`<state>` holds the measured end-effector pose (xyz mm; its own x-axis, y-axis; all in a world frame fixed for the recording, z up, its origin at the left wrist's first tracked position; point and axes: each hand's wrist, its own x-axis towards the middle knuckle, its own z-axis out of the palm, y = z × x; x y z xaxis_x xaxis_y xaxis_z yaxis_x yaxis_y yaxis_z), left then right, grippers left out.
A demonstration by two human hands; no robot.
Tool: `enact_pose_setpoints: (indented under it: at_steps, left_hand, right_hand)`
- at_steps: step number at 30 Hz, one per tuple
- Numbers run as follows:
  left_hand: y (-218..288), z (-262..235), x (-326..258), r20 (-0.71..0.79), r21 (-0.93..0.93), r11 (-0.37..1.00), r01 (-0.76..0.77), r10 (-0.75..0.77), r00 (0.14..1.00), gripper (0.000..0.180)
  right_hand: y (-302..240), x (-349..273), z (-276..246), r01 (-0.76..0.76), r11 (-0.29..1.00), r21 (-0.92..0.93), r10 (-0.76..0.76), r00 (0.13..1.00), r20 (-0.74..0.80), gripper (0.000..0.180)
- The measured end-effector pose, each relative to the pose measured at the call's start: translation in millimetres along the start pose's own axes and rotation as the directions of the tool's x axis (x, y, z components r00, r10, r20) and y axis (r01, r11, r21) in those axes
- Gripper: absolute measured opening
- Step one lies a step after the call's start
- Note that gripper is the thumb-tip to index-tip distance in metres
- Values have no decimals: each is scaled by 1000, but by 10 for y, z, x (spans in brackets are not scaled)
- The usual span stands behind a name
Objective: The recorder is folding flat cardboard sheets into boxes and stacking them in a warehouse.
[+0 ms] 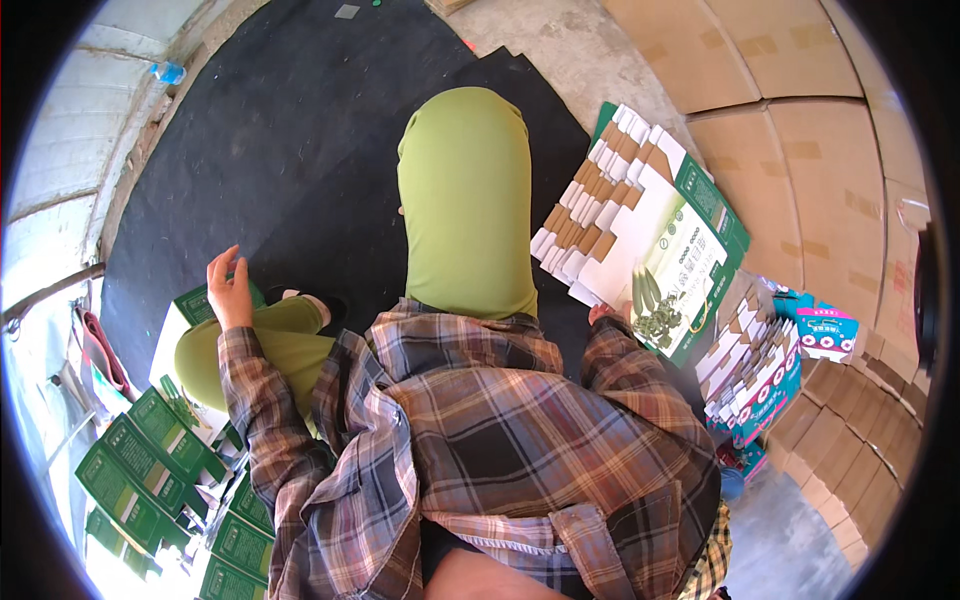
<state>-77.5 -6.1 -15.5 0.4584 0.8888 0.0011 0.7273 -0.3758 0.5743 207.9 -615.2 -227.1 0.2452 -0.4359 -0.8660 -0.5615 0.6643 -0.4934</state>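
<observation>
Evidently, cartons (pixel 652 238) partly hide the right hand (pixel 601 314), grip unclear; the left hand (pixel 230 292) is unclenched.

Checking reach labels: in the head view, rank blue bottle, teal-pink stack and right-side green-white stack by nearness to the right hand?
From the right hand:
1. Green-white stack: right side, right at the hand.
2. Teal-pink stack: farther right.
3. Blue bottle: far upper left, by the wall.

Printed cartons (pixel 665 250): smooth cardboard. Plaid shirt (pixel 530 410): matt woven cloth. Trousers (pixel 468 200): smooth cloth. Floor sheet (pixel 280 130): matt. Large boxes (pixel 835 170): matt cardboard.
</observation>
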Motion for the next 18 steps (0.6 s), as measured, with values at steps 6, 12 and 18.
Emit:
enact_pose_setpoints:
  at_steps: [6, 12, 18]
  left_hand:
    - [93, 103, 48, 73, -91, 996, -14, 21, 997, 24]
    - [128, 61, 71, 72, -259, 966, -18, 38, 997, 25]
    - [245, 53, 125, 49, -429, 900, 79, -64, 997, 26]
  right_hand:
    - [-324, -154, 248, 63, 982, 178, -85, 989, 119, 36]
    - [-627, -743, 1088, 266, 946, 188, -311, 907, 283, 29]
    - [-749, -2000, 1801, 291, 953, 81, -288, 791, 539, 23]
